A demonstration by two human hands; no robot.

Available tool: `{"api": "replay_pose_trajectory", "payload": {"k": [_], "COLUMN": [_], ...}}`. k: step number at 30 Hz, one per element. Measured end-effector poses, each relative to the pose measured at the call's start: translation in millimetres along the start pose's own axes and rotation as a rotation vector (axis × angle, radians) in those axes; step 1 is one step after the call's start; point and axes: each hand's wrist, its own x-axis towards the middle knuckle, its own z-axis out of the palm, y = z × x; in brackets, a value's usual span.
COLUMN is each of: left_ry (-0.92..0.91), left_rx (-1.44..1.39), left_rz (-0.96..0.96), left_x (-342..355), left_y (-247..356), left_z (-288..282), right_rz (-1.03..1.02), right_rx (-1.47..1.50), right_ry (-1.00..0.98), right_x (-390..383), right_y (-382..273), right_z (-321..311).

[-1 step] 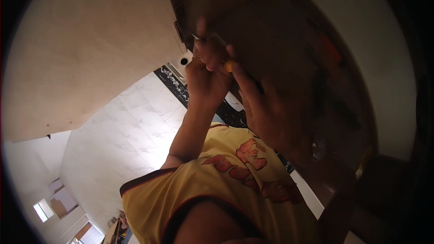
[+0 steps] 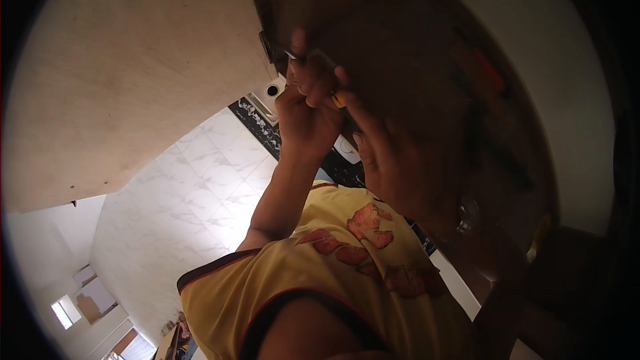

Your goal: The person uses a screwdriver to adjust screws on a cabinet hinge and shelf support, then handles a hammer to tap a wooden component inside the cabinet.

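A screwdriver (image 2: pixel 339 99) with a yellow part on its handle runs between my two hands, near the edge of a pale board. Its thin metal end pokes out past the fingers of my left hand (image 2: pixel 310 110), which is curled round the shank. From the right, my right hand (image 2: pixel 400 167) closes over the handle end, the index finger stretched along it beside the yellow part. Its lower fingers are lost in shadow. Just left of the metal end, a dark metal fitting (image 2: pixel 267 47) sits on the board's edge.
The large pale board (image 2: pixel 133 73) fills the upper left. On the dark brown surface (image 2: pixel 400 47) at right lie a red object (image 2: pixel 490 72), a dark elongated thing (image 2: pixel 510 163), a clear item (image 2: pixel 468 215) and a yellow item (image 2: pixel 539 240). Below the board are white marbled tiles (image 2: pixel 200 167).
Both hands and the screwdriver stay almost in place. A little more of the metal end shows beside my left fingers.
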Motion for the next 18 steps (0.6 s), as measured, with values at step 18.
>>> {"api": "replay_pose_trajectory", "payload": {"k": [18], "left_ry": [0.114], "left_rx": [0.47], "left_rz": [-0.002], "left_x": [3], "left_y": [13], "left_z": [7], "right_rz": [0.404], "right_rx": [1.028], "right_ry": [-0.219], "right_x": [7], "right_y": [8], "right_z": [-10]}}
